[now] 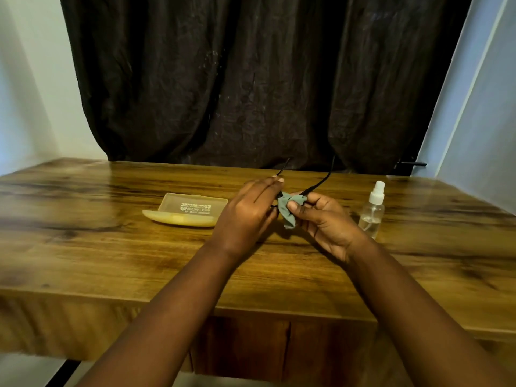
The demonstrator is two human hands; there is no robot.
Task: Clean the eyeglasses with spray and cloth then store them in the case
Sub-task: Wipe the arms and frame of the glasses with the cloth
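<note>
Above the middle of the wooden table (111,247) I hold the black eyeglasses (321,182) with their two temple arms pointing away from me. My left hand (248,216) grips the frame's left side; its lenses are hidden behind my fingers. My right hand (321,219) pinches a small grey-green cloth (287,208) against the frame between thumb and fingers. The translucent yellow case (187,209) lies open on the table to the left of my hands. A clear spray bottle (372,210) with a white cap stands upright just right of my right hand.
A dark curtain (251,79) hangs behind the table's far edge. White walls stand on both sides. A black handle (410,164) sticks out at the far right behind the table.
</note>
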